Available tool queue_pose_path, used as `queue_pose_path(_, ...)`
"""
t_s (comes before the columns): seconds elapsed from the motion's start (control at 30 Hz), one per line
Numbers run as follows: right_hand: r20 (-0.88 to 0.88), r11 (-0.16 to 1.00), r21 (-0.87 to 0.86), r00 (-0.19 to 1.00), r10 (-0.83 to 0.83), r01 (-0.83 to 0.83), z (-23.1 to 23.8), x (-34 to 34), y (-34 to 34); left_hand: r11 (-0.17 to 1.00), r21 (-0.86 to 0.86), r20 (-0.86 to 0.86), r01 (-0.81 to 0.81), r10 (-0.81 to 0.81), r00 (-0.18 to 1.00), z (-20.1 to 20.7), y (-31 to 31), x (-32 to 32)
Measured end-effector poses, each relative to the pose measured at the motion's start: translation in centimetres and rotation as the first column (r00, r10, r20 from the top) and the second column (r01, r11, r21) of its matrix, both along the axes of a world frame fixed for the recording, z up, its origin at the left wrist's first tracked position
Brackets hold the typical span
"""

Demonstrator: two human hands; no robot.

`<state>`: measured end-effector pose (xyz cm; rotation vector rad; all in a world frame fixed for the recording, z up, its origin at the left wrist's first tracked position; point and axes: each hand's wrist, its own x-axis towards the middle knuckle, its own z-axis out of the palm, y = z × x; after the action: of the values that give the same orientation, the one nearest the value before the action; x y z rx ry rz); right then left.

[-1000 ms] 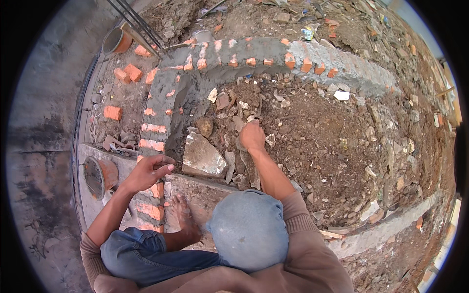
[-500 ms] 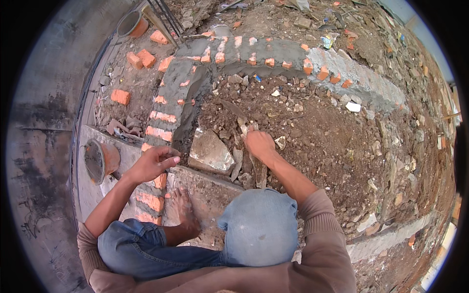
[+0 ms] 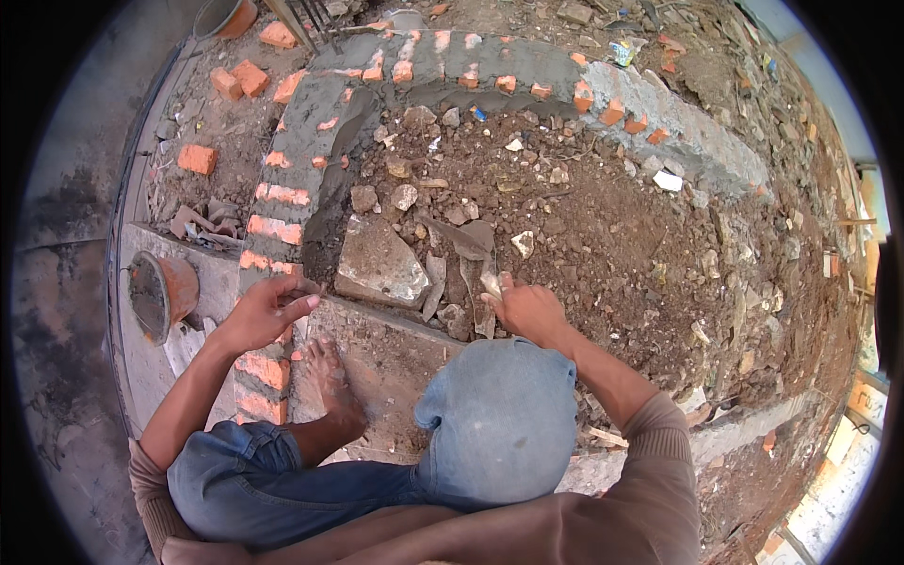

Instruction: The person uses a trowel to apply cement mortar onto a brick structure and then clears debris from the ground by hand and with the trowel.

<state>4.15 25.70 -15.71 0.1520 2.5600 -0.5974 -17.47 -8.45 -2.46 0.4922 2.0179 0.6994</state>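
Observation:
My right hand (image 3: 527, 309) is closed around the pale handle of a trowel (image 3: 467, 238), whose grey blade points away over the soil next to a flat broken slab (image 3: 379, 266). My left hand (image 3: 266, 315) hovers over the near end of the brick wall (image 3: 273, 229), its fingers loosely bent and the thumb a little apart from them. Nothing shows in that hand. Grey mortar fills the joints between the orange bricks and coats the inner side of the wall.
A bucket (image 3: 162, 294) of grey mix stands left of the wall, with another bucket (image 3: 224, 17) at the far left. Loose bricks (image 3: 198, 159) lie beyond it. Rubble-strewn soil (image 3: 603, 254) spreads to the right. My bare foot (image 3: 331, 381) rests beside the wall.
My right hand has drawn back toward my knee with the trowel, and the blade now shows its broad face. The left hand keeps nearly the same pose. The view has shifted slightly.

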Motion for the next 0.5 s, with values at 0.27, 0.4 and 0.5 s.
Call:
queue_pose_path(0.27,0.140,0.906,0.360,0.973,0.185,-0.224,-2.2,2.1,10.4,0.992,-0.041,0.031,0.116,-0.115,0.993,0.0,3.8,0.5)
queue_pose_path(0.4,-0.014,0.914,0.376,0.985,0.173,-0.155,-3.3,0.2,10.4,0.991,-0.001,-0.008,0.131,-0.131,0.991,-0.4,3.6,0.2)
queue_pose_path(0.5,-0.105,0.957,0.279,0.993,-0.051,0.078,-3.0,3.1,9.2,0.993,0.003,-0.011,0.117,-0.117,0.993,0.1,2.6,0.7)
